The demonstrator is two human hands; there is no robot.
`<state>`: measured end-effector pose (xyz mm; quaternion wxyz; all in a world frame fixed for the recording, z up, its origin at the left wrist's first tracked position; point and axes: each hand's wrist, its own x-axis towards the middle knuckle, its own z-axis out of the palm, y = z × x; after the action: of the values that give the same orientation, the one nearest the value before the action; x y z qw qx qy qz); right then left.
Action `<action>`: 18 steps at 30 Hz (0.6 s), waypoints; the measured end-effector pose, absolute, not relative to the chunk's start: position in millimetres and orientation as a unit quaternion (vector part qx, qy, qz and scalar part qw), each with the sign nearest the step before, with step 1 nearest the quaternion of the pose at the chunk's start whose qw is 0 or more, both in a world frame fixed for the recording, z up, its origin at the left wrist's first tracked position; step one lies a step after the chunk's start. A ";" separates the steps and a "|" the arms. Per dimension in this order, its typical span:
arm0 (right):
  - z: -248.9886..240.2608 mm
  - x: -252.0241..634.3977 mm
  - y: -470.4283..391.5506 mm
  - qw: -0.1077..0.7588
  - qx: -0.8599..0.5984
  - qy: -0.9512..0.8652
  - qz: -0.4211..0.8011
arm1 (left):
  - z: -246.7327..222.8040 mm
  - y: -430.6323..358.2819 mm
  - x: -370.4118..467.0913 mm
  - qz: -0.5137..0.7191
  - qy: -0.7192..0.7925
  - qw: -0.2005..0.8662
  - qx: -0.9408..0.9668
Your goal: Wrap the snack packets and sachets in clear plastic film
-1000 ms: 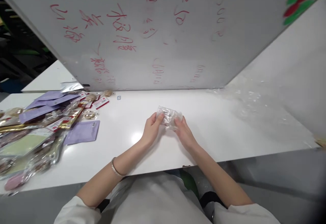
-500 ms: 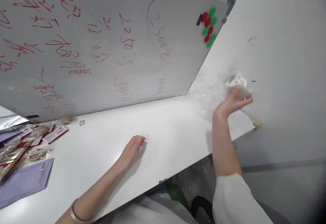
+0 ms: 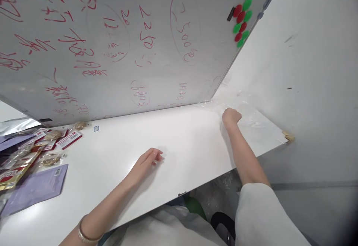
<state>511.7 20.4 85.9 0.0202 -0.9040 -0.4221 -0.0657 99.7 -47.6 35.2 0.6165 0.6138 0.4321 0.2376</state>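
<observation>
My left hand [image 3: 151, 158] rests over the middle of the white table [image 3: 179, 138], its fingers loosely bent and slightly apart, with nothing in them. Farther right, my right hand [image 3: 231, 116] is closed like a fist near the foot of the whiteboard, beside clear plastic bags [image 3: 247, 113] spread on the table. Whatever its fingers hold, if anything, is hidden from view.
A whiteboard [image 3: 156, 71] with red writing and round magnets leans behind the table. Packaged items [image 3: 53, 136] and a purple pouch [image 3: 39, 189] lie at the left. A small blue-edged sticker [image 3: 96, 128] sits near the board. The wall rises at right.
My right hand has come down and left from above the plastic, and its spread fingers have closed. The plastic bunched at that hand is no longer raised. The view has shifted slightly.
</observation>
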 end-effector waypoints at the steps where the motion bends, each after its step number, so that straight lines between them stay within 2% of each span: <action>1: 81.7 498.5 17.0 0.036 -0.892 -0.445 -0.073 | 37.6 -47.8 97.1 0.244 0.432 0.613 0.615; 6: 48.2 389.0 -8.6 0.113 -0.731 -0.672 -0.046 | 44.7 -43.1 85.6 0.330 0.474 0.641 0.505; 9: 18.4 312.1 -33.9 0.183 -0.432 -0.881 0.051 | 43.9 -38.7 72.7 0.393 0.474 0.687 0.386; 12: 2.9 261.9 -57.1 0.155 -0.253 -0.949 0.105 | 46.5 -35.2 46.3 0.406 0.478 0.701 0.339; 15: 6.7 242.3 -71.1 0.119 -0.188 -0.966 0.135 | 55.7 -28.6 10.4 0.385 0.481 0.729 0.298; 18: 17.5 234.2 -78.5 0.088 -0.146 -0.969 0.179 | 64.2 -18.2 -19.4 0.300 0.476 0.760 0.326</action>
<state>234.2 -78.5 17.5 0.0878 -0.1458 -0.9689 0.1795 -19.4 -18.2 64.2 0.7597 0.3265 0.4758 0.2998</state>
